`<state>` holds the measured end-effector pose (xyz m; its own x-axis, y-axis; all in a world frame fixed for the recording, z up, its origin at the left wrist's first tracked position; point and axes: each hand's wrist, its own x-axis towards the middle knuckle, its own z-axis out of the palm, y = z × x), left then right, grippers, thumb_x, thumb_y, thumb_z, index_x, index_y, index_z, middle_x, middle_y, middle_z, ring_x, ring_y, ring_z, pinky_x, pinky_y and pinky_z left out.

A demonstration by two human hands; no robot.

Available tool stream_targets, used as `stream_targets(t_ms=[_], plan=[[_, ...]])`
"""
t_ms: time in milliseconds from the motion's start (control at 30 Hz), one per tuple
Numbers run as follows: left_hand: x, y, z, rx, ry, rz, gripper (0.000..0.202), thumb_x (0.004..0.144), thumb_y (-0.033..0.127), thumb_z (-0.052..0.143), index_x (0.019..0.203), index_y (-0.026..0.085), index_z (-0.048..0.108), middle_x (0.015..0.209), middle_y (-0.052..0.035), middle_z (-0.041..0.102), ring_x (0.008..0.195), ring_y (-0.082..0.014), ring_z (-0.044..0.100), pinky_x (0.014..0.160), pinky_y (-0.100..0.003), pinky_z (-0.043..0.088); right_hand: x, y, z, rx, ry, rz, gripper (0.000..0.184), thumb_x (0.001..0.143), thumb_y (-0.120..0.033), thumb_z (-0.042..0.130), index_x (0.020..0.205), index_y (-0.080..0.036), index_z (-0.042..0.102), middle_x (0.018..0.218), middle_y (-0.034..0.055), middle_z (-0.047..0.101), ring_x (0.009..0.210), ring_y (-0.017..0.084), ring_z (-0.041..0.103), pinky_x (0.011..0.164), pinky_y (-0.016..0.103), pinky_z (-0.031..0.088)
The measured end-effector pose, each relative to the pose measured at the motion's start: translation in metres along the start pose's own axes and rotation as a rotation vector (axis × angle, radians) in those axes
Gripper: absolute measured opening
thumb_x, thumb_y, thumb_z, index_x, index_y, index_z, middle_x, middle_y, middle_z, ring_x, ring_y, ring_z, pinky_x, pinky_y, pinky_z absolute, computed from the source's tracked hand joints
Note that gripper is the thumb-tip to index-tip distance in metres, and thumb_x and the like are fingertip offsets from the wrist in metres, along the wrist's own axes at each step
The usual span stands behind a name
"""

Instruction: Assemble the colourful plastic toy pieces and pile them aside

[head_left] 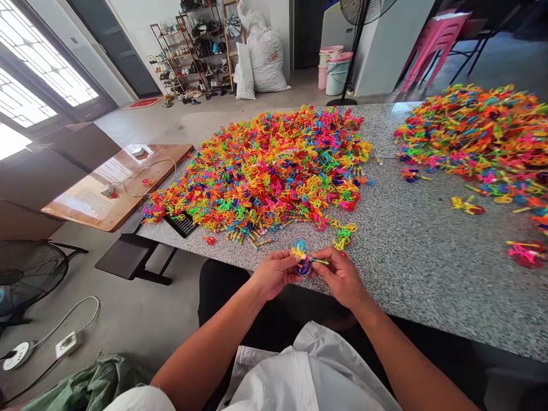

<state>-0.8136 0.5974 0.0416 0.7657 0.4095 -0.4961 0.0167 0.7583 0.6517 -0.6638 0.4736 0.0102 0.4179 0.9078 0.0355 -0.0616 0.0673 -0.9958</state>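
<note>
Left hand (274,275), right hand (341,278), one toy (302,258), two heaps (265,165) (479,131)

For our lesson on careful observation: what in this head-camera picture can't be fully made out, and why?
- Small toy, head view: fingers of the left hand and right hand cover part of it.
- Right pile, head view: cut off by the right edge.
- Black grid piece, head view: partly buried under the big pile.
- Shelf items, head view: too small to identify.
</note>
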Motion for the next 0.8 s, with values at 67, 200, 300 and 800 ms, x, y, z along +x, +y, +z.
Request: stream_targets(t_ms=[67, 200, 300, 800], plan=[[-0.001, 0.001, 0.003, -0.016, 0.002, -0.053, 0.017, 0.076, 0.020, 0.085, 0.085, 0.010, 0.074, 0.075, -0.0051, 0.071, 0.061, -0.0096, 0.064, 0.054, -0.018, 0.051, -0.005, -0.001, -0.004, -0.077, -0.001, -0.042, 0.019, 0.088, -0.042, 0.076, 0.101, -0.028, 0.070, 0.091, 0.0037, 0.074, 0.074, 0.022, 0.072, 0.072, 0.040, 0.062], [-0.001, 0.002, 0.006, -0.053, 0.002, -0.157, 0.009, 0.078, 0.015, 0.080, 0.084, 0.011, 0.074, 0.075, -0.0053, 0.071, 0.060, -0.0095, 0.063, 0.055, -0.019, 0.049, -0.014, 0.003, -0.011, -0.228, 0.007, -0.147, 0.016, 0.092, -0.037, 0.071, 0.107, -0.029, 0.071, 0.102, 0.0058, 0.075, 0.084, 0.024, 0.074, 0.079, 0.042, 0.062], [-0.001, 0.001, 0.007, -0.014, -0.006, -0.161, 0.013, 0.076, 0.017, 0.082, 0.085, 0.011, 0.074, 0.075, -0.0055, 0.071, 0.061, -0.0098, 0.063, 0.056, -0.020, 0.049, -0.018, 0.002, -0.014, -0.304, 0.000, -0.191, 0.015, 0.095, -0.035, 0.068, 0.109, -0.030, 0.070, 0.102, 0.0056, 0.076, 0.083, 0.023, 0.074, 0.081, 0.042, 0.062], [0.016, -0.031, 0.018, 0.871, 0.190, 0.337, 0.023, 0.091, 0.036, 0.064, 0.079, 0.017, 0.063, 0.068, 0.0002, 0.062, 0.063, -0.0128, 0.057, 0.061, -0.024, 0.047, -0.017, 0.003, -0.034, -0.544, -0.072, -0.250, 0.014, 0.096, -0.026, 0.059, 0.108, -0.025, 0.068, 0.099, 0.0044, 0.076, 0.091, 0.021, 0.074, 0.083, 0.035, 0.059]])
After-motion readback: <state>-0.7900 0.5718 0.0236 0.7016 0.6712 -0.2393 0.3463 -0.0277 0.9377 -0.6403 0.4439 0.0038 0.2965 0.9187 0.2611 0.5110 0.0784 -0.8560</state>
